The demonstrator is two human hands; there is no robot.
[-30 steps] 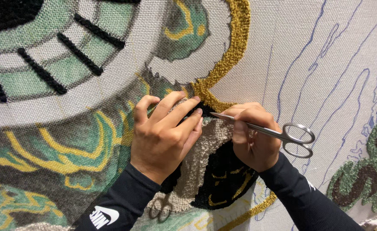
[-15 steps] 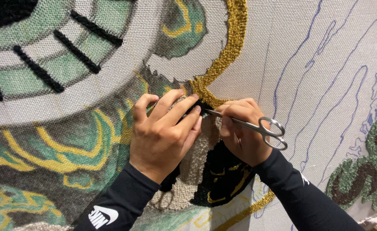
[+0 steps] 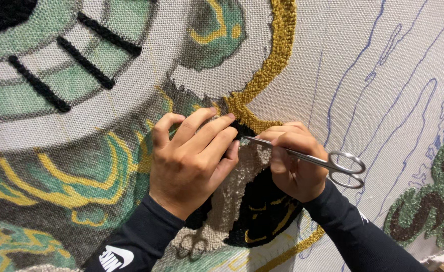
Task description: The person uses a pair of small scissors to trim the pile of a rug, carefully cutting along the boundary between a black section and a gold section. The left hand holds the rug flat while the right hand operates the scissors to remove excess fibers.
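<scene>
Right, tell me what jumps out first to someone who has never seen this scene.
At centre, two hands in black sleeves work close together on a printed mesh canvas: the left hand presses flat on it, and the right hand holds small steel scissors, tips pointing towards the left fingers. Around them lies looped yarn: a mustard-gold band curving up from the hands and a black tufted patch below.

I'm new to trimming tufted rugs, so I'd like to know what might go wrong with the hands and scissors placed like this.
The scissors point their tips toward the left hand, whose fingertips lie close by, so a slip might nick them. The blades also lie nearly flat on the beige loop pile, so they might snag loops or the backing cloth.
</scene>
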